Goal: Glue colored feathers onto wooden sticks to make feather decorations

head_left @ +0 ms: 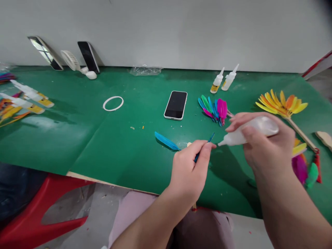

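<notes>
Between thumb and fingers, my left hand (190, 169) pinches a blue feather (212, 136); its thin tip sticks out past the fingertips, and most of it is hidden in the hand. My right hand (267, 145) is wrapped round a translucent white glue bottle (261, 126), tilted so its nozzle points left. The nozzle tip is close to the left fingertips and the feather's end. Another blue feather (166, 141) shows on the table left of my left hand. A rounded piece of pale wood peeks out behind that hand.
The green table (124, 145) holds a phone (175, 105), a white ring (113, 103), a colourful feather bunch (214, 109) and two upright glue bottles (217, 81). At right lies a yellow feather fan (282, 103) on a stick. A small fan (70, 60) stands back left; a red chair (38, 211) is below.
</notes>
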### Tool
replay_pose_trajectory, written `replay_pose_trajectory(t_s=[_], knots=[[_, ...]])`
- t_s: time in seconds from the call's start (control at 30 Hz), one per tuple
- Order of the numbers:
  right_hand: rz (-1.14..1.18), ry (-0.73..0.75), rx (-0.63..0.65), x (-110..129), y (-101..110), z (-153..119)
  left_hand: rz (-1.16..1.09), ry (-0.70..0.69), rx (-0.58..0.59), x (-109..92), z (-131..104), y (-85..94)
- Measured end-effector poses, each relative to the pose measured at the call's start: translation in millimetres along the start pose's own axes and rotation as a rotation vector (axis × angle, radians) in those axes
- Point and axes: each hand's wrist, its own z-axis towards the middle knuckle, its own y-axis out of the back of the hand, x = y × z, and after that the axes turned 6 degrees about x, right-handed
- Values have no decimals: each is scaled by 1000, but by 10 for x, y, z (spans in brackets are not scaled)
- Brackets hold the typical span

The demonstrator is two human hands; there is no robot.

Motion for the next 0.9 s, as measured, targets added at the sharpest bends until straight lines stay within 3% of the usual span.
replay_pose_trajectory(t_s=[0.13,0.2,0.47,0.67,0.9], knots=[[-85,-15,373,-9,30,-57,38,-103,10,-1,17,-10],[-68,15,477,-28,57,-55,26,-120,34,-10,23,-17],[49,-9,517,-68,75,-21,-416,139,181,-46,12,-30],[79,-15,515,-95,86,-23,-506,159,247,-29,14,-7],[-34,67,480,-68,71,-29,-522,172,224,-23,19,-13]])
